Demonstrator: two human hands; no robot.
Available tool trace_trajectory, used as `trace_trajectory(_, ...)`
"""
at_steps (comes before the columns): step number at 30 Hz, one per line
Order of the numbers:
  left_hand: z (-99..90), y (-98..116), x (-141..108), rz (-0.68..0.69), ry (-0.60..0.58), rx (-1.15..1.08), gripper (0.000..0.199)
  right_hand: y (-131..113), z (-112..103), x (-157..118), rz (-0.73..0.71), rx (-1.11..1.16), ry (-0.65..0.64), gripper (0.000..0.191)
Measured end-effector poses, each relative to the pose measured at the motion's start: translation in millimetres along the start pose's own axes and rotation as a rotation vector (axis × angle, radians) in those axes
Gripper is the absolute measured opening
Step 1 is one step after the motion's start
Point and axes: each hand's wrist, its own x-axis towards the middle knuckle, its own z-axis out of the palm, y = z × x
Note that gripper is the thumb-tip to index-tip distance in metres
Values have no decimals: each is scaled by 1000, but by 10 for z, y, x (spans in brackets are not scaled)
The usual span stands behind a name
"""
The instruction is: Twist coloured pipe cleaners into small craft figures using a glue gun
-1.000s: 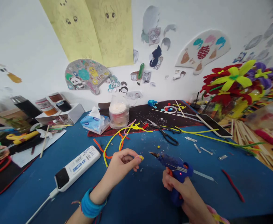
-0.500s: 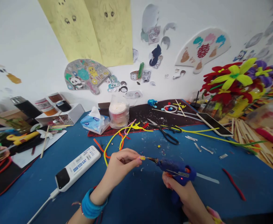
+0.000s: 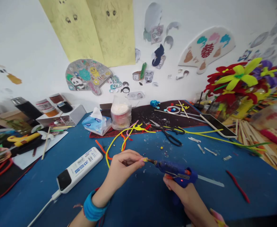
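My left hand (image 3: 121,167) pinches a tiny yellow piece (image 3: 145,160) between thumb and fingertips, its wrist wrapped in a blue band (image 3: 92,210). My right hand (image 3: 185,195) grips a blue hot glue gun (image 3: 177,171), its red light lit. The gun's dark metal nozzle (image 3: 152,161) sits right at the yellow piece, touching it or nearly so. The small piece's exact contact point is too small to tell.
A blue mat (image 3: 133,201) carries a white power strip (image 3: 79,168), black-handled scissors (image 3: 169,136), yellow pipe cleaners (image 3: 116,146), a red pipe cleaner (image 3: 237,186) and metal strips. Behind stand a tissue pack (image 3: 96,122) and plastic tub (image 3: 120,116); a phone (image 3: 218,125) lies right.
My left hand has carried the yellow piece rightward to the nozzle. The glue gun has swung from a tilted pose to a more level one, and its nozzle now meets the piece.
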Motion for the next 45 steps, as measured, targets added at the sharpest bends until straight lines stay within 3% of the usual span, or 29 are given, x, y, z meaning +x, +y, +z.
trace_trajectory(5, 11, 14, 13, 27, -1, 12, 3, 25, 23, -3, 23, -5, 92, 28)
trace_trajectory(9, 8, 29, 17, 56, 22, 18, 2, 43, 26, 5, 91, -24, 88, 32)
trace_trajectory(14, -31, 63, 10, 59, 70, -99, 2, 51, 10, 12, 95, 30, 141, 36)
trace_trajectory(19, -54, 90, 23, 27, 114, -211, 4, 23, -30, 30, -103, 86, 11, 36)
trace_trajectory(22, -76, 67, 24, 38, 113, -252, 3, 19, 0, 61, -202, -70, -22, 42)
trace_trajectory(25, -105, 44, 19, 70, 116, -273, 3, 10, 29, 101, -304, -273, 61, 41)
trace_trajectory(28, -114, 53, 14, 83, 127, -279, 4, -18, -63, 130, -433, -616, 142, 39)
trace_trajectory(31, -95, 75, 14, 83, 138, -285, 6, -81, -269, 159, -350, -898, 234, 42)
trace_trajectory(33, -74, 78, 18, 64, 133, -271, 9, -166, -395, 236, -371, -987, 271, 39)
trace_trajectory(35, -52, 68, 24, 29, 121, -235, 12, -278, -458, 398, -513, -991, 206, 29)
trace_trajectory(38, -25, 43, 31, 7, 114, -177, 15, -425, -420, 753, -691, -948, -71, 23)
trace_trajectory(41, -15, 29, 29, 0, 100, -117, 18, -466, -316, 1054, -733, -999, -256, 25)
trace_trajectory(45, -20, 22, 26, -49, 59, -54, 19, -415, -263, 1199, -717, -1009, -331, 27)
